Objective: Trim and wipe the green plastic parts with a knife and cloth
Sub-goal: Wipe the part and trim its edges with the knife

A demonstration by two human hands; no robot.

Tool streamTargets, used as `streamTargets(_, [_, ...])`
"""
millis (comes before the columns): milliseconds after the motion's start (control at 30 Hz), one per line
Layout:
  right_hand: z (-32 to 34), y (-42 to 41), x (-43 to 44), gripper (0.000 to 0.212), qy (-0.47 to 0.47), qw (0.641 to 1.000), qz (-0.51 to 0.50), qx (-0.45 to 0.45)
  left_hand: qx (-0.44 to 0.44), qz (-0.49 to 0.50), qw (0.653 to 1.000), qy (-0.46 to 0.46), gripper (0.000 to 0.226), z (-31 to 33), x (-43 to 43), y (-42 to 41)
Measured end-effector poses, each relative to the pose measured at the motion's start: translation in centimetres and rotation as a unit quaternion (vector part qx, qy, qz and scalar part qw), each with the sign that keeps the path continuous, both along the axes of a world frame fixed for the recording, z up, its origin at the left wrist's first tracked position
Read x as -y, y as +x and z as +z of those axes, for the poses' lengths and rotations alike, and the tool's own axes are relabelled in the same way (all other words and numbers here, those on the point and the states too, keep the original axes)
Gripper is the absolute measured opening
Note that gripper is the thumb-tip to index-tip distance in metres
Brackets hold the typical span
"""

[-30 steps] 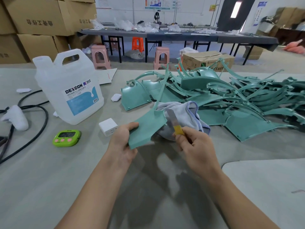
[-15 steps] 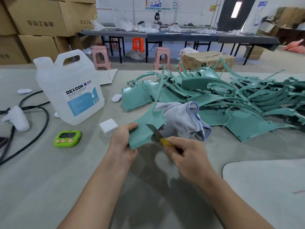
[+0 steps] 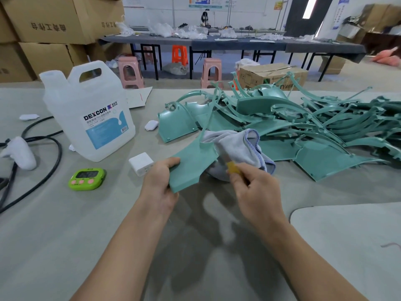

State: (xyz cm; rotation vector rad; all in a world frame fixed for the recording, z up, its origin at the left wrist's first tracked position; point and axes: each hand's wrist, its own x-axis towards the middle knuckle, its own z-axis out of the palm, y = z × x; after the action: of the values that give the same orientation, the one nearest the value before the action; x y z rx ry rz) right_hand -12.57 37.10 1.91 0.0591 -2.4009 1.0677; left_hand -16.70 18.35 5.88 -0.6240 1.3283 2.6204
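grey table (image 3: pixel 65 246) fills the near view of a workshop, with stacked cardboard boxes (image 3: pixel 43 22) and pink stools (image 3: pixel 130 70) behind it. a white plastic jug (image 3: pixel 95 118) with a blue label stands upright on the table. right of the jug and nearer the camera, the left hand (image 3: pixel 158 183) grips a flat green part (image 3: pixel 191 166) by its lower left edge. the thumb lies on top and the fingers are out of sight beneath, and the part is tilted above the table. further right of the jug, the right hand (image 3: pixel 253 192) is curled round a knife (image 3: pixel 231 166) with a yellow handle, just beside the part's right edge. the blade is blurred, so i cannot tell whether it touches the part. a grey cloth (image 3: pixel 236 146) lies crumpled behind the knife, against a pile of green parts (image 3: pixel 303 127) spreading far to the right of the jug. in front of the jug sit a green timer (image 3: pixel 86 178) and a small white block (image 3: pixel 141 163). a black cable (image 3: pixel 59 155) loops to the jug's left.
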Motion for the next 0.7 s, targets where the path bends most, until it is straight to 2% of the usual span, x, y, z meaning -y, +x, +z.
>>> streamTargets(67, [0.2,0.0,-0.3,0.016,-0.021,0.999,-0.031,-0.022,-0.001,0.037,0.999,0.011,0.008,-0.3,0.0,-0.3])
streamTargets(200, [-0.3,1.2,1.3,0.008,-0.054,0.996,0.069,0.026,-0.009,0.134,0.989,0.065,0.017,-1.0,-0.3,-0.9])
streamTargets(300, [-0.6,1.4,2.4,0.011,-0.058,0.992,0.106,0.044,-0.003,0.148,0.984,0.102,0.005,-0.9,-0.4,-0.8])
streamTargets(567, [-1.3,1.6,3.1,0.009,-0.089,0.984,0.145,0.051,0.017,0.151,0.978,0.145,0.012,-0.3,-0.8,-0.5])
streamTargets(700, [-1.4,1.7,3.2,0.007,-0.095,0.984,0.142,0.041,0.019,0.157,0.978,0.134,0.012,-0.2,-0.6,-0.5])
